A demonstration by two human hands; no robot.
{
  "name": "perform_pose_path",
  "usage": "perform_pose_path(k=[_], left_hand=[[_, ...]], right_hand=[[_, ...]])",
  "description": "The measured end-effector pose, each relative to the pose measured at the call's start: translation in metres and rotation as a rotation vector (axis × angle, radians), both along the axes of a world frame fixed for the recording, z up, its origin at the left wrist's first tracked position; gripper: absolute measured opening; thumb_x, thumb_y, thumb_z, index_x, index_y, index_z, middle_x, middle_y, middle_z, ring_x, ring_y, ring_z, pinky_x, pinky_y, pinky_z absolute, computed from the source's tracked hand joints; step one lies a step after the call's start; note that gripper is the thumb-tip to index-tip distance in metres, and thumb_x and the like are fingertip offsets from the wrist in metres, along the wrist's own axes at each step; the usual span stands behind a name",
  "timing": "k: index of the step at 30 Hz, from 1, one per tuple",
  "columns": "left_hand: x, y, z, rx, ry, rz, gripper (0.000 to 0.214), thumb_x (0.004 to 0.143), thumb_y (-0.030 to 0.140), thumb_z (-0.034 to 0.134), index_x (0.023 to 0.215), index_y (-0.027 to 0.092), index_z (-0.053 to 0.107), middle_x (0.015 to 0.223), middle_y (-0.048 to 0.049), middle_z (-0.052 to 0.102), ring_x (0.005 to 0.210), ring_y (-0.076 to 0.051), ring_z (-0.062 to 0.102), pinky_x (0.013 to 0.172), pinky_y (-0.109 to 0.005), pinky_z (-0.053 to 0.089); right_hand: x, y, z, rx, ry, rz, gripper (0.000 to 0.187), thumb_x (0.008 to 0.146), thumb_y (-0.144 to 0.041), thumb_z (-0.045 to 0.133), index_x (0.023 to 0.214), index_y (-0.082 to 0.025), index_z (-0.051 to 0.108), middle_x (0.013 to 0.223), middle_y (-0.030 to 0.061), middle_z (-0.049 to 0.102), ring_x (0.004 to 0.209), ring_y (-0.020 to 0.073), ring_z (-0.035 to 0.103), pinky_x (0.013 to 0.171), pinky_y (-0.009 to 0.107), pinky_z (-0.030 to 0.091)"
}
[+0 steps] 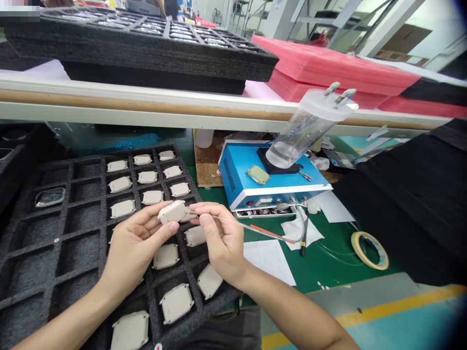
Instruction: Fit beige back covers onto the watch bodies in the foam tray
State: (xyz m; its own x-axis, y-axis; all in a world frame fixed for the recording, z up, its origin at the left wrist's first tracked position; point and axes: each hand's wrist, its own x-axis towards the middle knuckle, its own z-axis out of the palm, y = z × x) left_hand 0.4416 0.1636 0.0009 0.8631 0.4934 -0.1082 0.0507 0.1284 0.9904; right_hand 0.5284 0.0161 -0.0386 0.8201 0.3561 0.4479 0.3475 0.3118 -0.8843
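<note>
My left hand [136, 240] pinches a small cream-coloured plastic housing [172, 212] between thumb and fingers, above a black foam tray [54, 243]. My right hand [219, 233] is closed on the end of a thin clear tube [255, 227], whose tip meets the right side of the housing. The tube runs right toward a blue box-shaped machine [241, 177]. On that machine stand a clear plastic cylinder [302, 131] and one more cream housing [258, 174]. Several similar cream housings [148, 177] lie in the tray's cells.
A roll of yellowish tape [369, 249] and white paper sheets [270, 260] lie on the green mat. A shelf rail [146, 104] above carries another black foam tray [138, 43] and red foam sheets [328, 68]. Black foam [412, 204] fills the right side.
</note>
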Motion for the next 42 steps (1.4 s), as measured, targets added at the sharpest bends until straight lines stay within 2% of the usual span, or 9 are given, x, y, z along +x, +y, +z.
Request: perform_pose_path(k=[12,18,22,25,29,33,35,38,42], left_hand=[[0.003,0.000,-0.002,0.006,-0.002,-0.003,0.056,0.074,0.037,0.094,0.123,0.020,0.075,0.115,-0.0115,0.083,0.110,-0.029,0.079,0.101,-0.038,0.062],[0.001,0.002,0.014,0.142,-0.044,0.082,0.038,0.072,0.036,0.093,0.100,0.016,0.076,0.098,-0.0078,0.082,0.088,-0.024,0.077,0.081,-0.033,0.064],[-0.057,0.027,0.030,0.276,0.076,-0.002,0.035,0.082,0.032,0.083,0.111,0.017,0.070,0.104,-0.0071,0.077,0.094,-0.024,0.075,0.082,-0.033,0.060],[-0.124,0.014,0.037,0.608,0.251,0.061,0.024,0.095,0.029,0.069,0.117,0.019,0.069,0.110,-0.0066,0.076,0.100,-0.023,0.071,0.087,-0.032,0.054],[-0.190,-0.026,0.009,0.976,0.471,0.112,0.018,0.104,0.022,0.054,0.113,0.021,0.070,0.104,-0.0052,0.078,0.097,-0.023,0.070,0.089,-0.036,0.050],[-0.209,-0.041,-0.021,1.309,0.374,0.261,0.030,0.102,0.017,0.051,0.125,0.020,0.070,0.124,-0.0139,0.074,0.117,-0.029,0.065,0.102,-0.047,0.046],[-0.210,-0.031,-0.021,1.356,0.328,0.327,0.033,0.102,0.016,0.050,0.129,0.020,0.068,0.129,-0.0164,0.071,0.120,-0.030,0.064,0.103,-0.049,0.048],[-0.200,0.001,-0.007,1.362,0.283,0.357,0.026,0.103,0.018,0.052,0.120,0.021,0.071,0.120,-0.0124,0.075,0.114,-0.027,0.067,0.102,-0.047,0.052],[-0.151,0.061,0.009,1.436,0.321,0.191,0.026,0.105,0.026,0.050,0.111,0.019,0.075,0.120,-0.0119,0.076,0.118,-0.026,0.067,0.107,-0.044,0.051]], right_hand=[[0.002,0.002,-0.002,0.006,-0.004,-0.002,0.018,0.105,-0.031,0.057,0.109,-0.024,0.073,0.113,0.0075,0.076,0.104,0.0201,0.075,0.085,0.034,0.068],[-0.009,-0.013,-0.001,-0.047,-0.004,-0.069,0.019,0.103,-0.035,0.062,0.104,-0.023,0.076,0.108,0.0071,0.078,0.101,0.0212,0.075,0.084,0.037,0.068],[-0.015,-0.013,-0.003,-0.020,0.029,-0.163,0.019,0.100,-0.039,0.068,0.105,-0.023,0.077,0.104,0.0049,0.077,0.095,0.0240,0.078,0.079,0.044,0.069],[-0.016,-0.011,-0.002,-0.045,0.032,-0.170,0.018,0.099,-0.037,0.069,0.104,-0.024,0.079,0.101,0.0060,0.077,0.092,0.0265,0.079,0.077,0.047,0.068],[-0.016,-0.012,0.000,-0.054,0.021,-0.183,0.020,0.098,-0.037,0.069,0.101,-0.022,0.081,0.096,0.0089,0.077,0.086,0.0286,0.079,0.072,0.048,0.068],[-0.016,-0.013,-0.001,-0.091,0.040,-0.189,0.020,0.097,-0.039,0.070,0.100,-0.023,0.080,0.097,0.0079,0.077,0.084,0.0296,0.078,0.070,0.049,0.066],[-0.017,-0.014,-0.001,-0.128,0.066,-0.177,0.019,0.097,-0.040,0.070,0.101,-0.025,0.080,0.099,0.0069,0.077,0.087,0.0299,0.078,0.073,0.051,0.066],[-0.020,-0.015,0.001,-0.135,0.086,-0.156,0.019,0.097,-0.041,0.070,0.101,-0.026,0.080,0.098,0.0064,0.077,0.086,0.0293,0.078,0.075,0.050,0.066],[-0.020,-0.014,0.002,-0.124,0.103,-0.137,0.021,0.096,-0.043,0.070,0.097,-0.023,0.079,0.091,0.0045,0.077,0.078,0.0243,0.078,0.072,0.045,0.067]])
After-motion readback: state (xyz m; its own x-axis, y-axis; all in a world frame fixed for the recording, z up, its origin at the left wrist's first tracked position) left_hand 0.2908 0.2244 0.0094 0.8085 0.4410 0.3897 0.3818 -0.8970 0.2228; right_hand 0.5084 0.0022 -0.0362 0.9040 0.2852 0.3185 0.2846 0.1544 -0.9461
